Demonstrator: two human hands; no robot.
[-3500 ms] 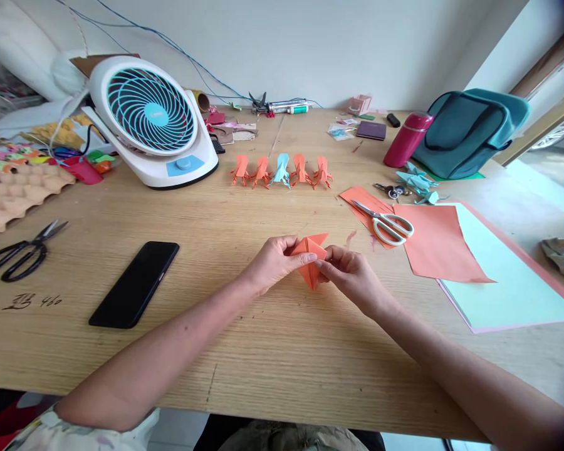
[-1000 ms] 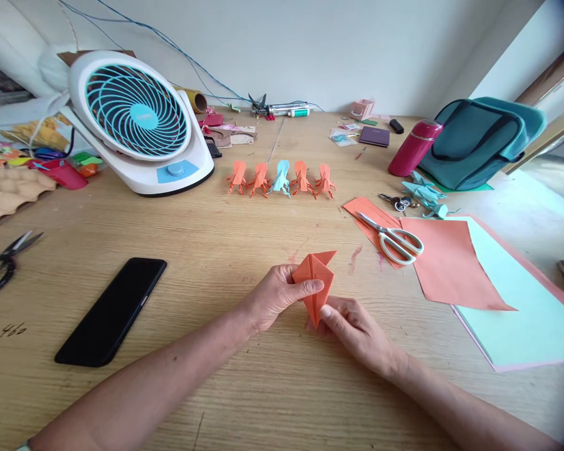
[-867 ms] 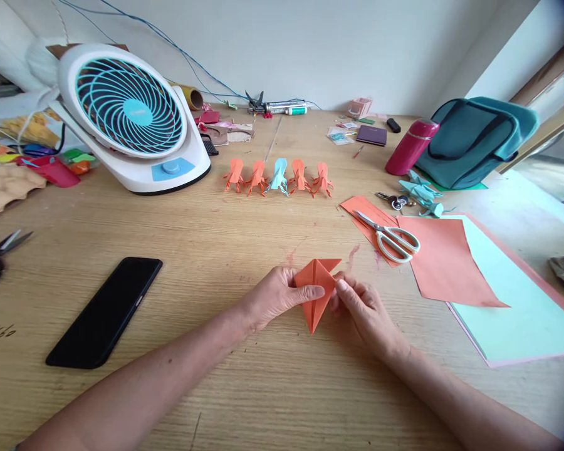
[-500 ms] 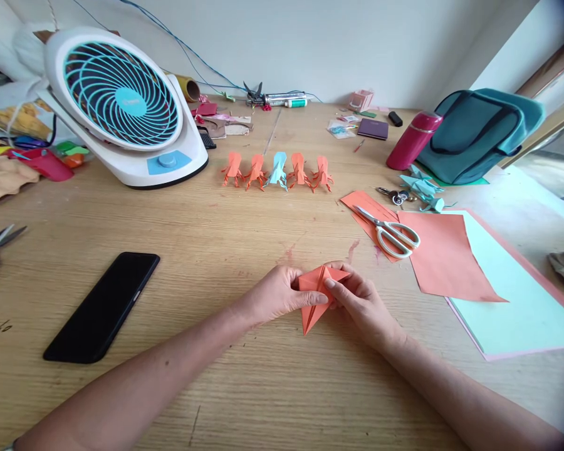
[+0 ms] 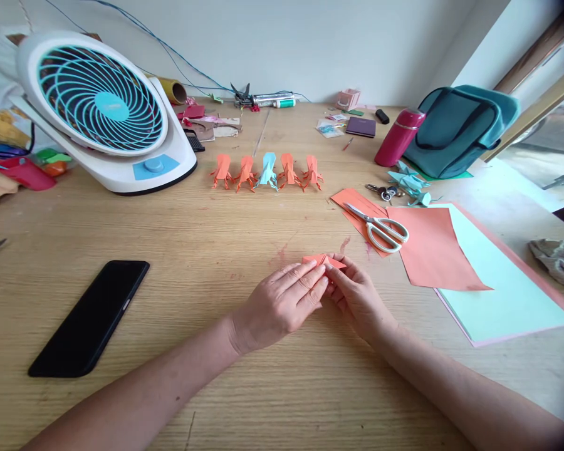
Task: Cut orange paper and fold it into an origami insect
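- Folded orange paper (image 5: 333, 261): just below and right of frame centre, between both hands, mostly covered by fingers.
- Right hand (image 5: 357, 297): pinches the paper's right side, thumb on top.
- Left hand (image 5: 279, 304): laid over the paper, fingers extended; thumb hidden, can't tell if it grips.
- Red tub (image 5: 31, 175), left edge: contents can't be made out.
- Clear packet (image 5: 329, 128), upper right of centre: light-blue bits inside.
- Pink box (image 5: 348, 99), top, right of centre: inside too small to read.
- Magenta flask (image 5: 398, 139), upper right: cap on.
- Teal bag (image 5: 458, 134), just beside flask: contents hidden.
- White-handled scissors (image 5: 388, 233), right of centre: lie on orange sheets (image 5: 435, 244).
- Black phone (image 5: 90, 318): lower left, flat on table (image 5: 244, 401).
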